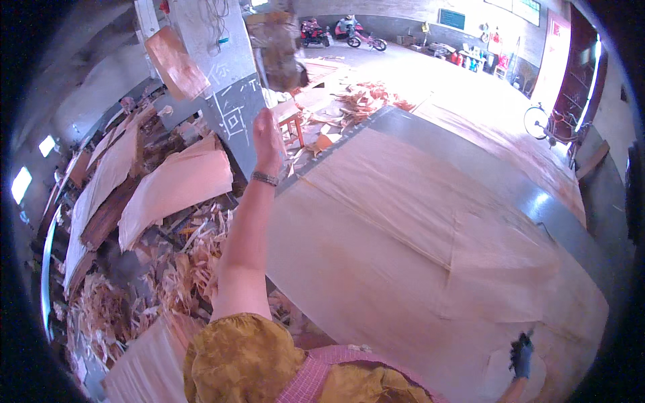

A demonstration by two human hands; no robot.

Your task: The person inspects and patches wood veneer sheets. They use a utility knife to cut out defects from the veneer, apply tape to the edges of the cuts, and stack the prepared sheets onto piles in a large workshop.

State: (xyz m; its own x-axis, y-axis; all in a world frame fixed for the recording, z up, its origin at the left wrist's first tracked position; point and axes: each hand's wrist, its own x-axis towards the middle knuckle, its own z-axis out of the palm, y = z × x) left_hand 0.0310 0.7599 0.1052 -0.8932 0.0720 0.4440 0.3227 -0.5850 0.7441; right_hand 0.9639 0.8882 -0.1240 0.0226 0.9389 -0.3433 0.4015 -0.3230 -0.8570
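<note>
My left arm stretches forward over the left edge of a long table. My left hand, bare with a band at the wrist, is raised edge-on before a pillar, fingers seemingly extended and nothing visibly in them. Just beyond its tips is a blurred brown sheet-like piece; whether they touch I cannot tell. Low on the right, my right hand wears a blue-grey glove with dark fingers and lies over thin wood veneer sheets. Its fingers are too dark to make out. The sheets overlap, with creases and raised seams, on the dark tabletop.
Curved veneer sheets and shredded scraps pile up at left. A grey pillar stands beyond the table's left edge, near a red stool. More scraps lie farther off. Motorbikes and a bicycle stand far back.
</note>
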